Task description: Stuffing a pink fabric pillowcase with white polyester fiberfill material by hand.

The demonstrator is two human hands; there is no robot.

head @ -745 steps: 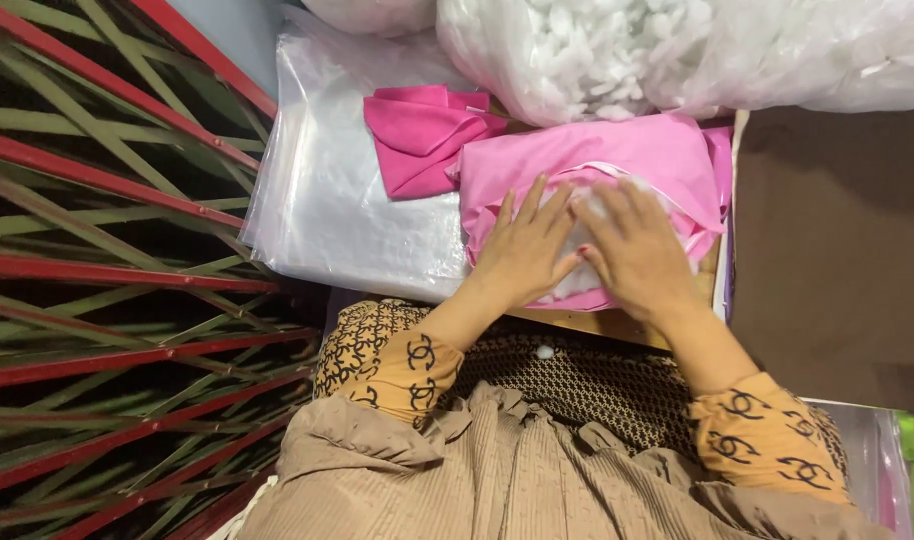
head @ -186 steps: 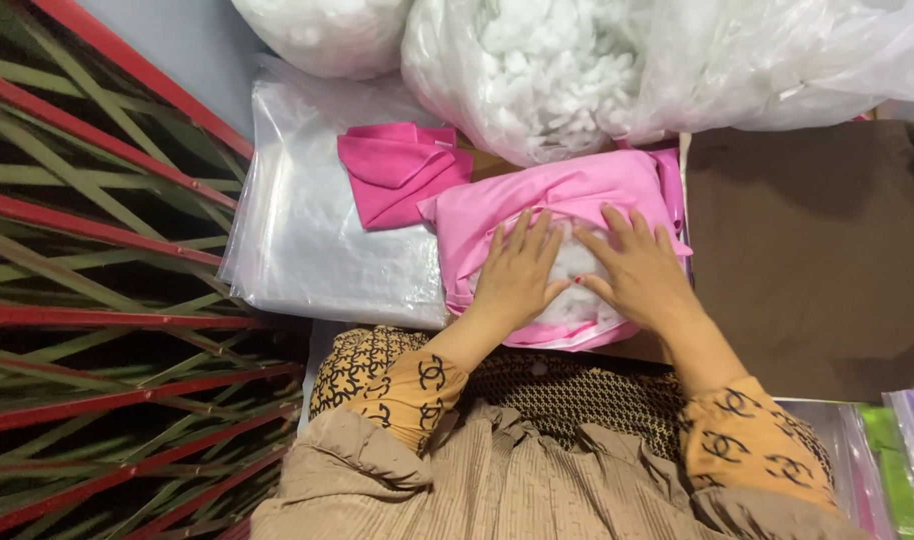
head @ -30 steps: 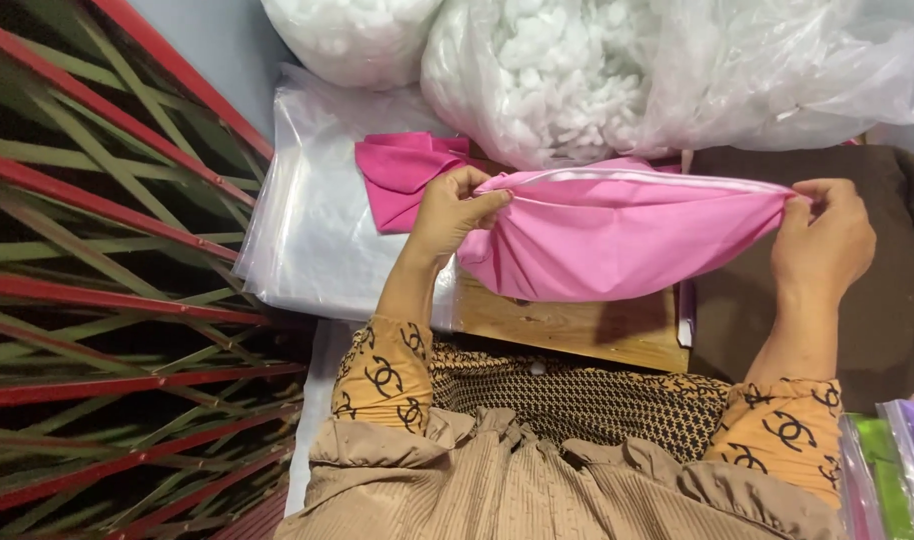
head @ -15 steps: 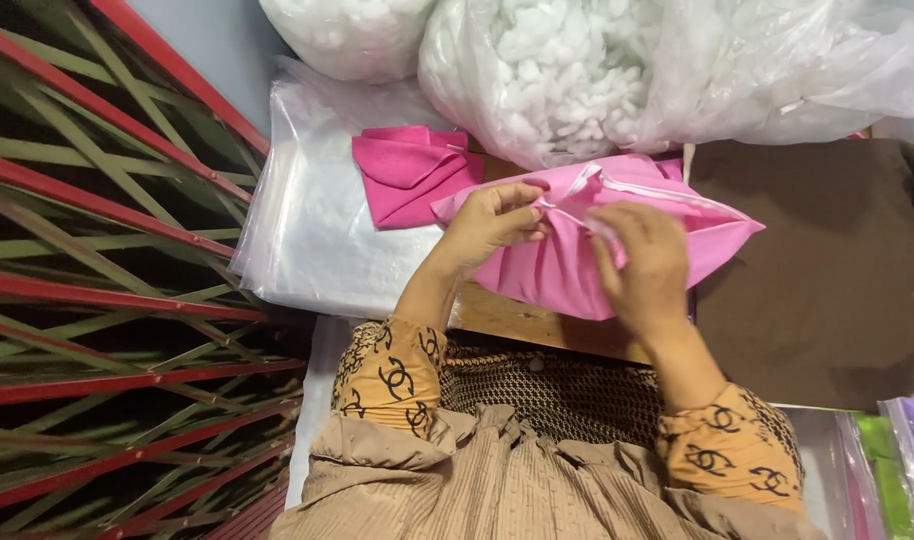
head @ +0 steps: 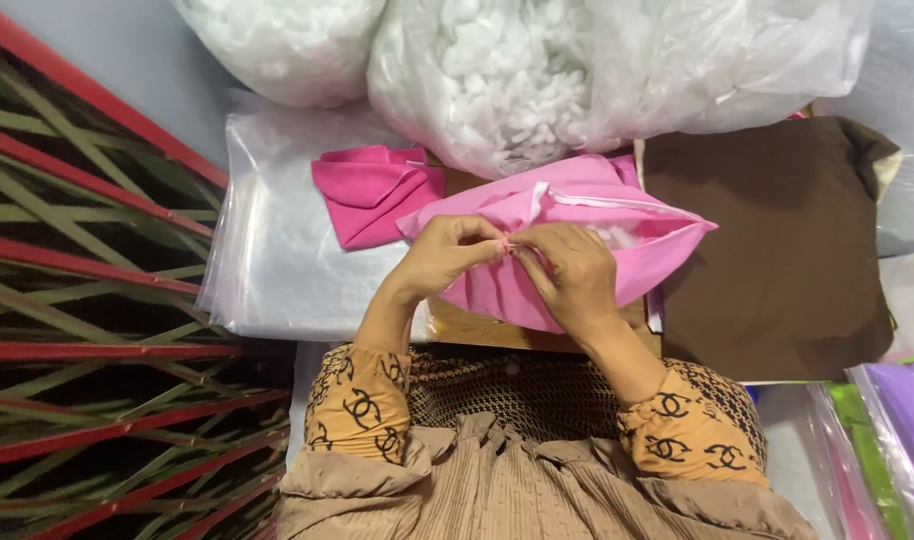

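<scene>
Two hands on one job: my left hand (head: 445,255) and right hand (head: 567,272) are both pinched shut on the light pink cover (head: 577,255), fingertips meeting at the left end of its open edge, just below the white strip that runs along that opening. One light pink cover only, lifted slightly and tilted over the wooden board (head: 477,328) on the surface; white filling shows through the gap near its right end. One darker pink folded cloth (head: 372,190) lies just left of it, resting on one flat stack of clear plastic bags (head: 277,260). Two big clear sacks of white stuffing at the top: a smaller one (head: 277,40) to the left, a larger one (head: 577,70) spanning centre and right, its lower edge touching the far side of the pink cover. One brown fabric piece (head: 777,250) sits right of the cover, edges just beside each other. Bottom right corner: coloured sleeves in clear plastic (head: 887,440), at least purple and green visible, count past that unclear. Left side of view: red and green slatted metal grille (head: 87,300), many bars. Both my sleeves are orange with a dark print; beige pleated garment below them.
</scene>
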